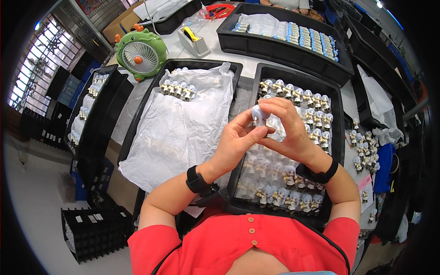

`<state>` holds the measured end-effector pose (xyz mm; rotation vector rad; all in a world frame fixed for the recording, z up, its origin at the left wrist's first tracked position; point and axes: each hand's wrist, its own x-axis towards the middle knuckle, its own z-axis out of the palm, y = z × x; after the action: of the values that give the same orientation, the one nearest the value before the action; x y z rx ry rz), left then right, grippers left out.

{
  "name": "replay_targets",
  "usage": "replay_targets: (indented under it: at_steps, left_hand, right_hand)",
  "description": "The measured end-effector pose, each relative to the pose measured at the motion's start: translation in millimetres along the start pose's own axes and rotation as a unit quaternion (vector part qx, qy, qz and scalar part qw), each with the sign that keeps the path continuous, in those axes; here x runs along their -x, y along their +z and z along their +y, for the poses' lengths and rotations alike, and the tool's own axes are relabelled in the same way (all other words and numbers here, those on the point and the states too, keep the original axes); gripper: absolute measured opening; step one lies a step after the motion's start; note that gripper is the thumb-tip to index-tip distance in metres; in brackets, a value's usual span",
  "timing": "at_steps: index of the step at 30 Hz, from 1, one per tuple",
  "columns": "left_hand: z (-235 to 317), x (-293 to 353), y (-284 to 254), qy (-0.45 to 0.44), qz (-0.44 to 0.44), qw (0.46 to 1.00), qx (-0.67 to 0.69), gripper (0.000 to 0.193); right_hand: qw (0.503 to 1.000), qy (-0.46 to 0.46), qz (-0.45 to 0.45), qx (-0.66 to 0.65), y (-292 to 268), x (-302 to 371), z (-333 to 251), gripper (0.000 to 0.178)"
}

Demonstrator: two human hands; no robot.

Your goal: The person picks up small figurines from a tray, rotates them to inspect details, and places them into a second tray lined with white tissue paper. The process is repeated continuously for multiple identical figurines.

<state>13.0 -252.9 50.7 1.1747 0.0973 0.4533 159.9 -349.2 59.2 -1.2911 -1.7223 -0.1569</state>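
Over the black tray (339, 110) in front of me, both my hands hold up one small figurine (257, 115) with pale blue-white hair. My left hand (233, 141) pinches it from the left, with the thumb across its lower part. From the right and above, the fingers of my right hand (293, 128) close on its top. My fingers hide much of its body. Rows of similar figurines (293, 200) stand in the tray, some under clear film. To the left, white tissue paper (183, 133) covers most of a second tray, leaving a few figurines (178, 89) exposed.
A green fan (141, 54) and a tape dispenser (194, 43) stand beyond the left tray. Another black bin (279, 54) of figurines lies at the far side. Loose figurines (364, 149) cluster at right. A person (288, 4) sits across the table.
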Motion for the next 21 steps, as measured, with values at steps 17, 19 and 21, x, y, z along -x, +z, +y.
replay_targets:
  at_steps: [17, 19, 21]
  left_hand:
    - [-1, -6, -9, -0.063, -0.052, 0.982, 0.169, 0.048]
    - [-1, -6, -10, -0.067, -0.049, 0.981, 0.173, 0.047]
    - [-3, -6, -12, -0.071, -0.050, 0.980, 0.179, 0.046]
  right_hand:
    - [0.998, 0.056, 0.010, 0.007, -2, 2, -2, 0.080]
    - [0.998, 0.057, 0.017, 0.008, -1, 2, -1, 0.078]
    - [0.998, 0.054, 0.022, 0.015, -1, 2, -1, 0.076]
